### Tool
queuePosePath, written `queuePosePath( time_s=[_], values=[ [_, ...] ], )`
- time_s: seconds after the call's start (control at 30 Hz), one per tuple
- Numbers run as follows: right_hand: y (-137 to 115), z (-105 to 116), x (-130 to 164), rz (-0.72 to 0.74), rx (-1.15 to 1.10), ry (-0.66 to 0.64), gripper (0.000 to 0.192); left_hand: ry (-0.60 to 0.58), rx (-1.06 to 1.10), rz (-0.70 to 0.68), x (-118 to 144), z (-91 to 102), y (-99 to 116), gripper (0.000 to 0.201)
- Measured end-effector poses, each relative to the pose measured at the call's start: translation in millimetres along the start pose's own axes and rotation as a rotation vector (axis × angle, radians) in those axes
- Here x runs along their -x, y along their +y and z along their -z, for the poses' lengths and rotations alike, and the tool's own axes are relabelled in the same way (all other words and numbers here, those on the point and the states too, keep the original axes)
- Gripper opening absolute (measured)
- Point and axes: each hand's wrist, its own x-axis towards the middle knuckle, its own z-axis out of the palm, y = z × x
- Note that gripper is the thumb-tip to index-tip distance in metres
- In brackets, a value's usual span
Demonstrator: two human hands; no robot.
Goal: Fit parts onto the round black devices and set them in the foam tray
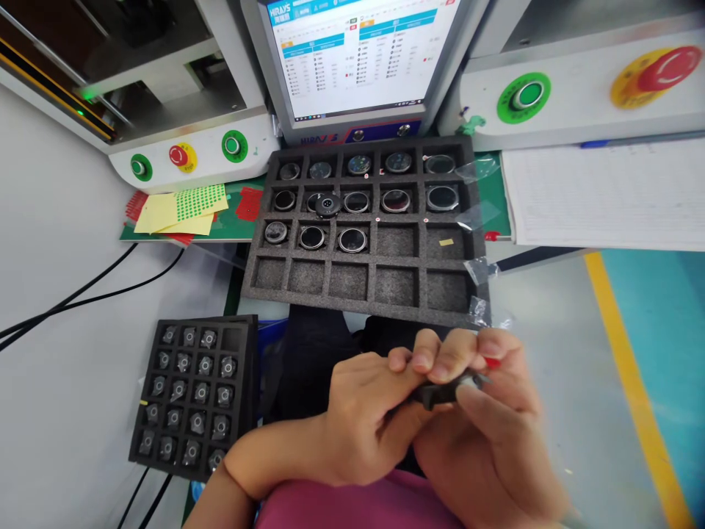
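Landmark = big foam tray (385, 283), dark, 5 columns by 4 rows of square pockets, lying mid-bench.

Behind tray: monitor (358, 55) showing a table-style screen, touching or nearly touching the tray's far edge. Machine housings on both sides of it. Left of tray, far side: panel with two green buttons (234, 145) and a red stop button (179, 156). Right of tray, far side: a larger green button (524, 95) and big red stop button (666, 67) on a yellow ring.

Right of tray: white paper sheet (606, 195), printed lines, too small to read.

Near-left of tray: small foam tray (192, 400), 4 columns, most pockets filled with small grey parts. Top-right pocket empty.

Left of tray: yellow sticker sheets (181, 209), one covered in green dots. Black cables (71, 294) run further left.

In tray: top two rows full of round watch bodies (352, 239), third row has three, left side. One body (327, 204) sits tilted across a divider in row two. Bottom row empty. Clear film scraps (478, 268) along the right edge.

Just near of tray, centre: both hands together. Left hand (363, 419) and right hand (485, 433) both pinch one small dark part (440, 393), fingertips closed on it from either side. Part mostly hidden by fingers, type not clear. Blurred.
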Motion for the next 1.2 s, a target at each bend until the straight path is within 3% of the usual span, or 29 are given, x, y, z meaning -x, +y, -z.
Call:
queuePosePath(
  time_s=[0.23, 0.4, 0.5, 0.73, 1.0, 1.2],
  values=[
    [2, -1, -1, -0.017, -0.051, -0.034, 0.027, 0.047, -0.089, -0.102, -1, 3.5, -3, 0.022],
    [7, 3, 6, 0.039, -0.057, -0.158, 0.028, 0.022, -0.062, -0.04, -7, 10.4, 2, 0.023],
    [11, 5, 10, 0.111, -0.014, -0.175, 0.026, 0.09, -0.03, 0.009, -9, 11.8, 5, 0.028],
    [13, 2, 9, 0.224, 0.066, -0.186, 0.025, 0.066, -0.022, 0.016, -4, 11.1, 5, 0.022],
    [7, -1, 4, 0.127, -0.011, -0.211, 0.021, 0.074, -0.113, -0.077, -3, 13.0, 7, 0.031],
    [4, 0, -1, 0.056, -0.073, -0.204, 0.023, 0.063, -0.161, -0.163, -4, 10.4, 1, 0.022]
  ],
)
